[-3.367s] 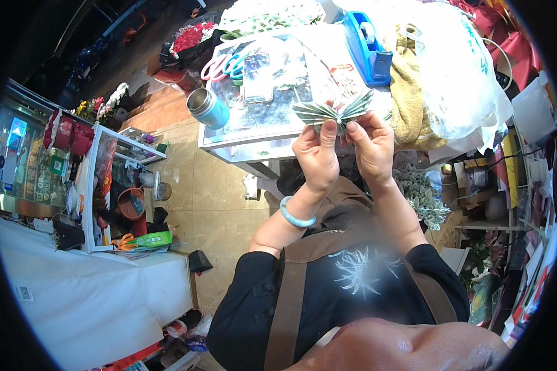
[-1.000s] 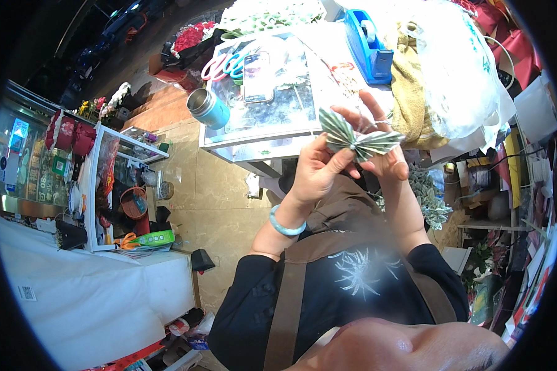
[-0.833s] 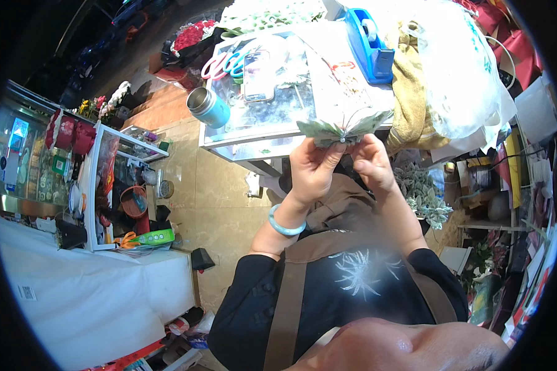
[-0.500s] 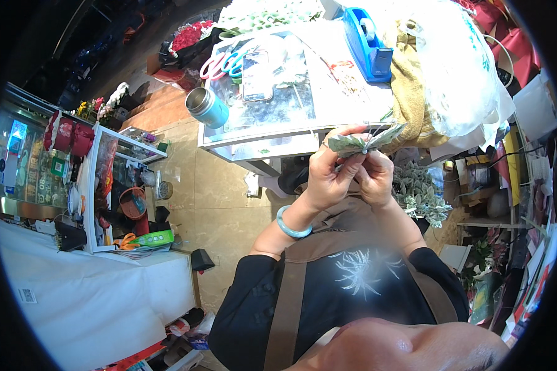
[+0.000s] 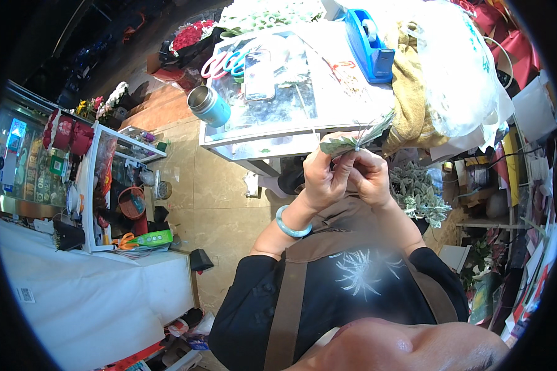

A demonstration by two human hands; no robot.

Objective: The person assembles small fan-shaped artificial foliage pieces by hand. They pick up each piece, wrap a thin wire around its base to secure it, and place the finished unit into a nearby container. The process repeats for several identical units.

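- Since one second ago, both hands have drawn in around the middle of the pleated paper butterfly (image 5: 340,146); its green-and-white wings, spread toward the camera then, now stand tilted, seen nearly edge-on.
- Left hand (image 5: 323,182): the grip is narrow, thumb on the near side of the butterfly's gathered middle and fingers behind its left wing, holding it.
- Right hand (image 5: 372,178): the fingers are curled into a narrow grip just under the butterfly's middle, close against the left thumb; I cannot tell what the tips pinch, as they are hidden.
- The butterfly sits at 12 o'clock of the two hands, overlapping the near edge of the white-framed worktop (image 5: 260,136) in this view; its right wing points toward 1 o'clock.
- A pale green bangle (image 5: 289,229) circles the left wrist, at 7 o'clock of that hand.
- On the worktop, from the hands: an open blue tumbler (image 5: 211,110) between 9 and 10 o'clock, pink-handled scissors (image 5: 211,67) at 10, a phone (image 5: 259,75) between 10 and 11, a blue tape dispenser (image 5: 365,52) at 12.
- A mustard cloth (image 5: 408,93) lies between 1 and 2 o'clock, touching a white plastic bag (image 5: 455,74) at 2.
- Grey-green foliage (image 5: 422,196) stands at 4 o'clock.
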